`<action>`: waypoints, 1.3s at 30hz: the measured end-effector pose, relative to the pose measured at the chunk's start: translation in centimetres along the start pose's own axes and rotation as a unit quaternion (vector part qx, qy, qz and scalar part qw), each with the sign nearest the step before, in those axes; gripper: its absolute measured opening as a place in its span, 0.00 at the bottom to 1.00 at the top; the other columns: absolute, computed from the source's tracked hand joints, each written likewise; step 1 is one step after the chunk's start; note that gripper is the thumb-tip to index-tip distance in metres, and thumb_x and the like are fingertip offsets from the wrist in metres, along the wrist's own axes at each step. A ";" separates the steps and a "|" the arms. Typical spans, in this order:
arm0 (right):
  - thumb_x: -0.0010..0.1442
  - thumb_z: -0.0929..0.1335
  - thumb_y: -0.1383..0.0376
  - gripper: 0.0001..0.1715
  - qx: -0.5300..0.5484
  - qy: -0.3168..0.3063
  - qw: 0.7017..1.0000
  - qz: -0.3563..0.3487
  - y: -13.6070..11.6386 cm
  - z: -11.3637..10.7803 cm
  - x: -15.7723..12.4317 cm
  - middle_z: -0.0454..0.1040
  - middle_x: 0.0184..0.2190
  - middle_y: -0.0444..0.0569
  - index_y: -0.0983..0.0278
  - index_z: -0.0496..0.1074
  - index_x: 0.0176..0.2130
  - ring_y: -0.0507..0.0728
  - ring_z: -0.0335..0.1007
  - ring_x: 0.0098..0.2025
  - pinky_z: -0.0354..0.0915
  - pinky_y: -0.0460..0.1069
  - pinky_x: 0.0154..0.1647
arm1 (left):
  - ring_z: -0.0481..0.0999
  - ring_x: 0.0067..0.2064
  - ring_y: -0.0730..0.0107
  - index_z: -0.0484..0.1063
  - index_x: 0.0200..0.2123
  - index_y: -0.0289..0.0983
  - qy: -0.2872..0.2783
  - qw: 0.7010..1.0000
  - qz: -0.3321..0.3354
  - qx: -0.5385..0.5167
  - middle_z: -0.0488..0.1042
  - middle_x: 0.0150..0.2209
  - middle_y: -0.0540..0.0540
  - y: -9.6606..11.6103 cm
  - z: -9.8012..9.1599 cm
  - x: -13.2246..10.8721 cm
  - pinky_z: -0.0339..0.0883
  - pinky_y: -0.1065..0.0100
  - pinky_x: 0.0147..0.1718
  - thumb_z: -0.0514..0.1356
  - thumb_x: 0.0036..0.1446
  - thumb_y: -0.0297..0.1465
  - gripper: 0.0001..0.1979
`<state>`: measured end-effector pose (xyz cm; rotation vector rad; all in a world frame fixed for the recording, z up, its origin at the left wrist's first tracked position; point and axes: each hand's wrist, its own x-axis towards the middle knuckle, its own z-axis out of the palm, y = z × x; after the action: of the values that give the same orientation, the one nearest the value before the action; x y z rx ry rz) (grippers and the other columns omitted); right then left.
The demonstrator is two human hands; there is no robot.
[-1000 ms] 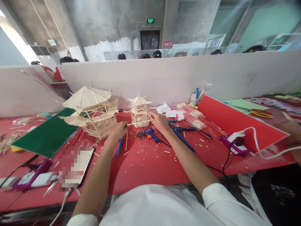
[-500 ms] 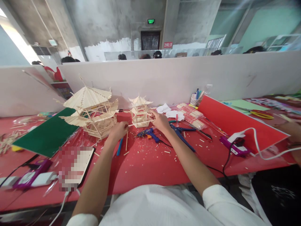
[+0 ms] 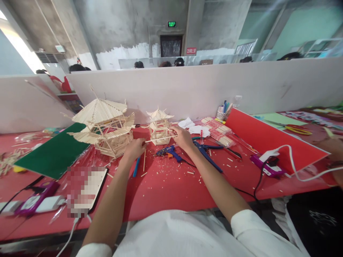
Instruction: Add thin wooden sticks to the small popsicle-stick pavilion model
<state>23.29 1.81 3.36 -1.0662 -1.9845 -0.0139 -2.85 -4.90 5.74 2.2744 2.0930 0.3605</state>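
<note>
**Both hands on one stick at the foot of the small pavilion**

You hold a thin wooden stick [image 3: 160, 138] by its two ends, your left hand [image 3: 134, 148] pinched shut on the near-left tip and your right hand [image 3: 183, 137] closed on the far-right tip. The stick's long axis runs almost level from left to right, rising slightly toward your right hand. It lies across the front of the small stick-built pavilion [image 3: 159, 121], at the height of its base; whether it touches the model cannot be told.

The pavilion stands just beyond the stick, between your hands and closer to the right one. A larger pavilion model [image 3: 103, 123] sits just past your left hand. A blue glue gun [image 3: 170, 152] lies on the red table [image 3: 166, 185] just under your right wrist, with blue-handled cutters [image 3: 205, 151] to its right. A green sheet [image 3: 53, 154] lies well off to your left.
</note>
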 end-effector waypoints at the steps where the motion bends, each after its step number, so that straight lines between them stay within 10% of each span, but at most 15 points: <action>1: 0.67 0.66 0.65 0.15 -0.006 -0.003 1.000 0.007 -0.2 0.0 0.0 0.80 0.48 0.50 0.58 0.76 0.51 0.60 0.77 0.48 0.69 0.53 0.50 | 0.79 0.42 0.56 0.77 0.42 0.37 0.001 1.000 -0.002 0.001 0.81 0.40 0.38 0.0 0.0 0.0 0.63 0.65 0.37 0.53 0.66 0.38 0.15; 39: 0.61 0.70 0.55 0.16 -0.142 -0.094 0.970 0.172 -2.9 -1.2 1.9 0.82 0.43 0.52 0.58 0.79 0.46 0.63 0.77 0.47 0.67 0.52 0.47 | 0.79 0.41 0.60 0.78 0.43 0.37 -0.003 1.000 -0.004 -0.027 0.81 0.41 0.38 -0.1 0.0 -0.1 0.64 0.66 0.40 0.54 0.65 0.35 0.14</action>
<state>21.66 0.80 6.48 -1.6402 -1.9756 -0.0112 -2.92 -5.01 5.70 2.2347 2.0618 0.4031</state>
